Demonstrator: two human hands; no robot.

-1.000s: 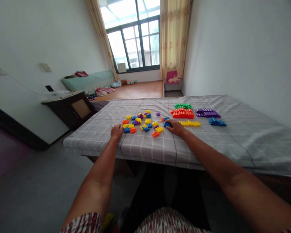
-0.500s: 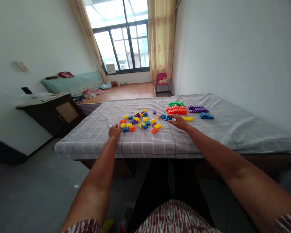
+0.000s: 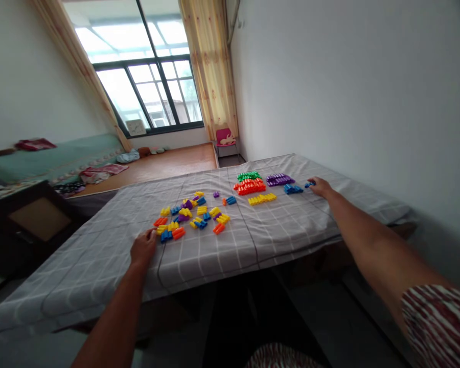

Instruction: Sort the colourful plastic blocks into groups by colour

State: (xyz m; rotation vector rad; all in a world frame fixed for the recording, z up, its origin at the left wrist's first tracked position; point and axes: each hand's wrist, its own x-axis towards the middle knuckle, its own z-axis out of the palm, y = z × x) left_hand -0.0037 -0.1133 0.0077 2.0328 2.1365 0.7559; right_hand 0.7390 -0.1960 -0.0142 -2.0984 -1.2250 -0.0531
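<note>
My right hand (image 3: 320,187) has its fingers closed on a small blue block (image 3: 308,184), just right of a group of blue blocks (image 3: 293,189). Beside the left edge of a loose mix of yellow, blue, orange and purple blocks (image 3: 202,210), my left hand (image 3: 144,246) rests with curled fingers; whether they hold anything is too small to tell. Sorted by colour at the back are green blocks (image 3: 248,176), orange blocks (image 3: 250,186) and purple blocks (image 3: 280,179). A yellow row (image 3: 262,199) lies in front of the orange ones.
A grey checked cloth (image 3: 214,255) covers the table. Behind it stand a low wooden bed (image 3: 176,161) and a pink chair (image 3: 225,139) by the curtain. A dark cabinet (image 3: 23,220) is at the left, and a white wall runs along the right.
My right hand has moved right with a blue block, from beside the yellow row to beyond the blue group. The view has turned right; my left hand remains by the mixed blocks.
</note>
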